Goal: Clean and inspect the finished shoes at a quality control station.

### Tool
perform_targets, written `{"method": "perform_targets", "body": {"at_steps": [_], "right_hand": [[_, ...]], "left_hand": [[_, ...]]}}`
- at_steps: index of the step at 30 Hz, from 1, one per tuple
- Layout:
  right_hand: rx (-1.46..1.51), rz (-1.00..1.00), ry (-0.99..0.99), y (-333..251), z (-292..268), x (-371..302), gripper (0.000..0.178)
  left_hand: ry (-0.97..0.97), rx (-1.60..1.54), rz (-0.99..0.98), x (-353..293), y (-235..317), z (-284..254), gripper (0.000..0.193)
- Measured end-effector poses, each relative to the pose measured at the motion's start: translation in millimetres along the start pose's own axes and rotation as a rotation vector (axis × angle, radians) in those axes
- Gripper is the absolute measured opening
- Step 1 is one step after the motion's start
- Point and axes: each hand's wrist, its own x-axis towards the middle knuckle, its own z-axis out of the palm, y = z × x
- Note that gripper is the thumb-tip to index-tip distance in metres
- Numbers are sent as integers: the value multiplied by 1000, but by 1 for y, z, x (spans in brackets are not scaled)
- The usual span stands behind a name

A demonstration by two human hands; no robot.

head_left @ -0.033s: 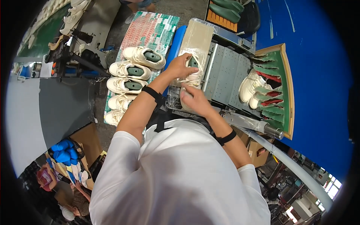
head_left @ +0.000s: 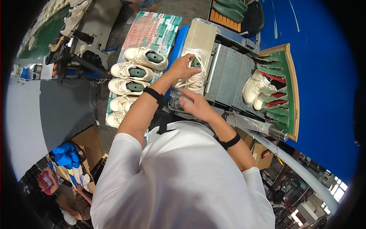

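A cream lace-up sneaker (head_left: 195, 81) with a dark green shoe last inside stands on the tan bench strip in front of me, heel away and toe toward me. My left hand (head_left: 183, 69) grips its left side near the collar, thumb over the opening and fingers round the far edge. Loose laces trail across the upper. Close to the toe, my right hand (head_left: 196, 105) is apart from the shoe, its fingers smeared by motion. A small pale patch shows at those fingers; I cannot tell what it is.
Several similar cream sneakers (head_left: 131, 72) stand in a column on the patterned board (head_left: 154, 28) to the left. A grey conveyor (head_left: 230, 76) lies right of the bench, leading to a green-flapped opening (head_left: 284, 61) with more sneakers. Green lasts (head_left: 228, 13) sit on an orange rack behind.
My right hand has shifted left and a little toward me, away from the sneaker's toe. My left hand keeps its place on the sneaker.
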Motion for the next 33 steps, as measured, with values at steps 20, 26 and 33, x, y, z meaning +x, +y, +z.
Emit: {"method": "perform_targets", "body": {"at_steps": [20, 26, 33], "right_hand": [[-897, -116, 202, 3, -59, -52, 79], [-568, -63, 201, -1, -51, -49, 80], [-638, -115, 244, 20, -46, -21, 84]], "left_hand": [[41, -407, -73, -15, -12, 21, 103], [73, -363, -106, -18, -6, 21, 103], [80, -264, -44, -14, -10, 22, 103]]}}
